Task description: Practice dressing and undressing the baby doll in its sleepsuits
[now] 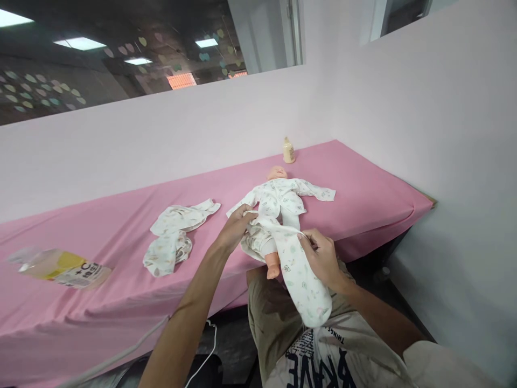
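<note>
A baby doll [278, 199] lies on its back on the pink-covered table [121, 302], head away from me, dressed in a white printed top. White printed baby trousers [299, 275] are partly on its legs, one bare foot sticking out at the table edge and one trouser leg hanging over my lap. My left hand [236, 226] pinches the trouser waistband by the doll's hip. On the other side my right hand [321, 258] is closed on the same waistband.
More white printed baby clothes [175, 237] lie crumpled to the left of the doll. A small cream bottle [288, 150] stands beyond the doll's head by the pink wall. A plastic drink bottle [60, 267] lies at the far left. White cables hang below the table edge.
</note>
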`<state>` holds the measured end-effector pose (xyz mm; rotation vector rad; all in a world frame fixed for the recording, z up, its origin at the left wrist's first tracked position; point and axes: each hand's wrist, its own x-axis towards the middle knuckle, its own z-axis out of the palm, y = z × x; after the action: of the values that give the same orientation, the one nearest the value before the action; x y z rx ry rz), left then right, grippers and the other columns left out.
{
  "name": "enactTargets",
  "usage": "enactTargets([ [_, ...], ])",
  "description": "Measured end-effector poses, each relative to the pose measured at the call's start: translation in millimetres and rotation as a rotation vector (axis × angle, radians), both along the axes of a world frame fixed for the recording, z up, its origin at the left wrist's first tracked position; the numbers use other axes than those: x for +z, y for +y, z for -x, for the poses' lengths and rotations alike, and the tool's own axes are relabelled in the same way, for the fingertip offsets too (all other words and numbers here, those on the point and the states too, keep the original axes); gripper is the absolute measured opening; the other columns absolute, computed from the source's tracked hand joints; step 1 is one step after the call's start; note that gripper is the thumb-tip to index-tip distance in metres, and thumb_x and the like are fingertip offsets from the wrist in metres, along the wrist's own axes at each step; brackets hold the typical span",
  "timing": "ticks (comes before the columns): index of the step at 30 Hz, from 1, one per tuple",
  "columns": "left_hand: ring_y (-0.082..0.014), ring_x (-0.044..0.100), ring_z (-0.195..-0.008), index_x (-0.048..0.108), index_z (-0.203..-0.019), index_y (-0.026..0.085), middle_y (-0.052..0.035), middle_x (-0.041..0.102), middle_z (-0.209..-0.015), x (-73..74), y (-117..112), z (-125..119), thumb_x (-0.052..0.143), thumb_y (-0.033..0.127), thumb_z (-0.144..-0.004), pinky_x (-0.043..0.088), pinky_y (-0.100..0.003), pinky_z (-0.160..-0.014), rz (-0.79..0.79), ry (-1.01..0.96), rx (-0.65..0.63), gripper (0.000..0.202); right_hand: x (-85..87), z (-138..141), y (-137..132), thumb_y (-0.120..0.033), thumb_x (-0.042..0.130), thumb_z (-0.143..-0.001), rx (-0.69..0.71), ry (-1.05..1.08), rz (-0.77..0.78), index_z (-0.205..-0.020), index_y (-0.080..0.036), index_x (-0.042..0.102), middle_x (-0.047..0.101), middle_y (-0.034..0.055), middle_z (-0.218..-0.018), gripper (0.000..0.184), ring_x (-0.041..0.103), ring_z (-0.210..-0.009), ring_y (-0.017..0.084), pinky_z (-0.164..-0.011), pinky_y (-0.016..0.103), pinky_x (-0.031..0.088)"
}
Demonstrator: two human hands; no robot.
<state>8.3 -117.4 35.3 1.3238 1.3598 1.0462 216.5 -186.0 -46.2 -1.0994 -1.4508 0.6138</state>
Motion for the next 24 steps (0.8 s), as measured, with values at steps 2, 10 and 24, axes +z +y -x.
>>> enactTargets([
  [2,-0.0069,0.044,-0.05,0.04,-0.071,0.02,0.008,0.045,-0.058,-5.1,7.8,-2.3,0.068,0.021,-0.062,0.034,-0.017,-0.048,0.042,-0.246,0.029,0.029,1.4,-7.2,5.7,-0.038,0.052,-0.091,0.143,-0.049,-0.023,-0.076,-0.018,0.063,0.057,-0.0006,-0.064,0.027,0.049,-0.06,0.013,-0.06,0.025,0.04],
  [10,-0.0086,0.056,-0.051,0.047,-0.072,0.017,0.0052,0.057,-0.061,-14.9,11.7,-16.9,0.059,0.004,-0.052,0.045,-0.016,-0.049,0.071,-0.52,0.066,0.026,15.2,-9.4,85.6,-0.034,0.058,-0.089,0.568,0.141,0.215,-0.116,-0.026,0.062,0.063,0.0036,-0.123,0.029,0.055,-0.116,0.017,-0.099,0.032,0.041],
  [24,-0.0275,0.071,-0.082,0.07,-0.103,0.013,-0.0116,0.073,-0.082,-40.2,16.5,11.9,0.072,0.029,-0.075,0.057,-0.032,-0.068,0.415,-0.34,-0.27,0.033,51.4,29.5,131.5,-0.034,0.068,-0.079,1.102,0.193,0.434,-0.081,-0.014,0.062,0.061,-0.0007,-0.075,0.021,0.055,-0.066,0.009,-0.059,0.021,0.041],
])
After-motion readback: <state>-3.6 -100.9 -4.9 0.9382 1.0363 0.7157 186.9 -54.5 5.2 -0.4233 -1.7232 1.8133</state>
